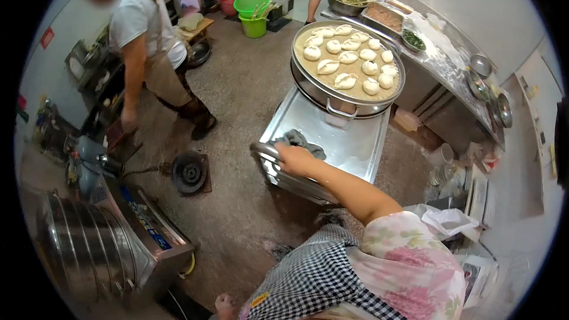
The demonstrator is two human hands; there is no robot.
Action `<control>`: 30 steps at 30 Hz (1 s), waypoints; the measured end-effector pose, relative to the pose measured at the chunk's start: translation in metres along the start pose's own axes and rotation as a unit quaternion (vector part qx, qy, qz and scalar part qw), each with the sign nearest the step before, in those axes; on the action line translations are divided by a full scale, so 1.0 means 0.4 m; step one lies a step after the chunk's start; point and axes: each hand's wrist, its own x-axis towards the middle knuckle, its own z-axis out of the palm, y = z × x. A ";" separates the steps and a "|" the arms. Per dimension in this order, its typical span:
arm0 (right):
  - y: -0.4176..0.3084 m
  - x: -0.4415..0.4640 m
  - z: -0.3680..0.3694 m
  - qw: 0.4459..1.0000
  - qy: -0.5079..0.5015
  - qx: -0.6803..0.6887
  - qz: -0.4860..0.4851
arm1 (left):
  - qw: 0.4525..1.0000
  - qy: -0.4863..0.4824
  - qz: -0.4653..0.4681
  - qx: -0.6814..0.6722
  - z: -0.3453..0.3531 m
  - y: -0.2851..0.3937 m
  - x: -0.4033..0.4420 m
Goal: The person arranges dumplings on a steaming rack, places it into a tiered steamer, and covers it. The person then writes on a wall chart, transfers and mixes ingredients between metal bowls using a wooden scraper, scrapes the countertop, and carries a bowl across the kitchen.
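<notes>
My right hand (pixel 292 160) is wrapped round the metal handle (pixel 267 152) at the near left corner of a steel cart (pixel 349 157). A dark grey cloth (pixel 303 142) lies crumpled on the cart top, just beyond my fingers. On the cart's far end stands a round steel steamer tray (pixel 342 106), its top covered with several rows of white filled buns and dumplings (pixel 347 57). My left hand (pixel 224 306) hangs low at the bottom edge beside my checked apron (pixel 302 272), fingers curled, with nothing visible in it.
At left, a co-worker in an apron (pixel 163 71) leans over the stove side. A gas burner (pixel 191 173) sits on the floor; stacked steamers (pixel 89 243) stand lower left. A floury counter (pixel 450 62) with bowls of filling runs along the right. Green tubs (pixel 253 26) stand behind.
</notes>
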 end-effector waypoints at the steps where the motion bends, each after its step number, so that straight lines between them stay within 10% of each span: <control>1: 0.001 -0.012 -0.006 1.000 -0.003 -0.005 0.000 | 1.000 0.022 -0.006 -0.016 -0.051 0.041 0.036; 12: -0.039 -0.297 -0.129 0.975 -0.141 -0.078 0.154 | 0.945 -0.146 0.102 0.275 -0.189 0.289 0.327; 16: -0.002 -0.365 -0.161 0.945 -0.242 -0.093 0.200 | 0.968 -0.189 0.078 0.143 -0.106 0.559 0.293; 21: 0.090 -0.380 -0.244 0.744 -0.512 -0.226 0.366 | 0.977 -0.165 0.084 0.108 -0.032 0.786 0.299; 23: 0.302 -0.454 -0.227 0.837 -0.357 -0.162 0.383 | 0.973 -0.183 0.090 0.109 -0.042 0.800 0.369; 25: 0.440 -0.467 -0.190 0.820 0.019 0.003 0.572 | 0.974 -0.149 0.110 0.129 -0.047 0.759 0.431; 30: 0.515 -0.305 -0.202 0.453 0.568 0.445 0.523 | 0.962 -0.163 0.098 0.198 -0.032 0.659 0.677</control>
